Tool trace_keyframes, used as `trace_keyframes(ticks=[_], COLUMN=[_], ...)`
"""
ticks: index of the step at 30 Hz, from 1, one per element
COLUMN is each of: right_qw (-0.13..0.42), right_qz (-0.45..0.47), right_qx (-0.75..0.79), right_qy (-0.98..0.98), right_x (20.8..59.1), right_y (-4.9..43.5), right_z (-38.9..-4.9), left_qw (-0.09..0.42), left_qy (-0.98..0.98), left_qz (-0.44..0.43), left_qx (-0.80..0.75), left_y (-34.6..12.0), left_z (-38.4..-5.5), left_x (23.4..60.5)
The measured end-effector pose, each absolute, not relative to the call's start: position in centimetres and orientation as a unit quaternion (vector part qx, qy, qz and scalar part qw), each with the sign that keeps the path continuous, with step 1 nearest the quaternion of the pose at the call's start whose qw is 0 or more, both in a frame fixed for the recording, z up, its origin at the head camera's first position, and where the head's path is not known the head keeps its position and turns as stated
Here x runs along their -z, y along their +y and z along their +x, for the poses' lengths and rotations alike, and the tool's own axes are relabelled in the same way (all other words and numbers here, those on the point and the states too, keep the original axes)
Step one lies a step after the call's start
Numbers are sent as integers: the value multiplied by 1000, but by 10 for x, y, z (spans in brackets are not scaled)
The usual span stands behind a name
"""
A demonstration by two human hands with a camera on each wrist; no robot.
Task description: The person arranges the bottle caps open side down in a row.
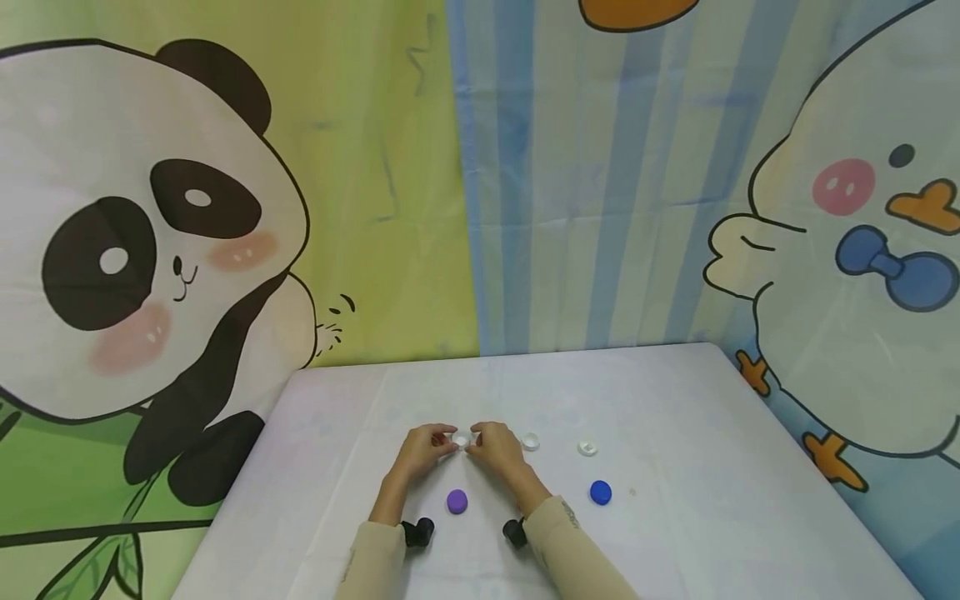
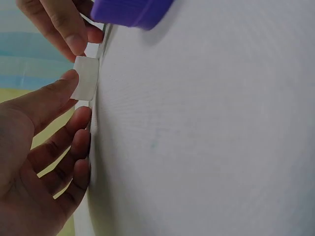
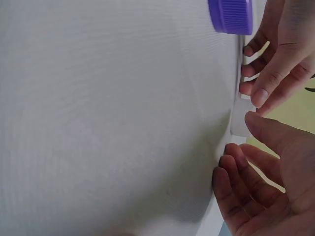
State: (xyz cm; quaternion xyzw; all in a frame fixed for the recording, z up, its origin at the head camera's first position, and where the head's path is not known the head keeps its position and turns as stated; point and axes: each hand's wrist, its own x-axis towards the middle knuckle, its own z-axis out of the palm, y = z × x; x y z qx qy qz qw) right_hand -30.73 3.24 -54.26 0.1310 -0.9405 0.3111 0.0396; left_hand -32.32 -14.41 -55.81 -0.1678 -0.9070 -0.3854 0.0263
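Note:
A white bottle cap (image 1: 461,440) stands on the table between the two hands, its ribbed side showing in the left wrist view. My left hand (image 1: 422,450) pinches its left side, thumb near me and forefinger behind. From the other side my right hand (image 1: 497,447) pinches it in the same way, the two thumbs close together. The other fingers of both hands are loosely bent at the tabletop. A purple bottle cap (image 1: 457,502) lies nearer to me, between the forearms; its ribbed edge (image 3: 235,17) shows in the right wrist view.
Right of my right hand lie a white ring-like cap (image 1: 530,442) and another white cap (image 1: 587,448). A blue cap (image 1: 600,492) sits nearer to me on that side. All rest on a white-covered table (image 1: 712,533), with a cartoon-printed curtain (image 1: 390,208) behind it.

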Motion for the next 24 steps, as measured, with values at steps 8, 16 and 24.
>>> trace_keyframes(ticks=[8, 16, 24], right_qw=[49, 64, 161], right_qz=[136, 163, 206], right_qx=[-308, -317, -366], right_qy=[-940, -932, -893], right_x=[548, 534, 509], right_y=[32, 40, 59], right_z=[-304, -299, -291], left_qw=[33, 60, 130], left_qy=[-911, -903, -879], left_qz=[-176, -204, -225], left_qx=[372, 373, 400], left_y=[-140, -137, -129], left_z=[-320, -314, -298], left_x=[561, 547, 513])
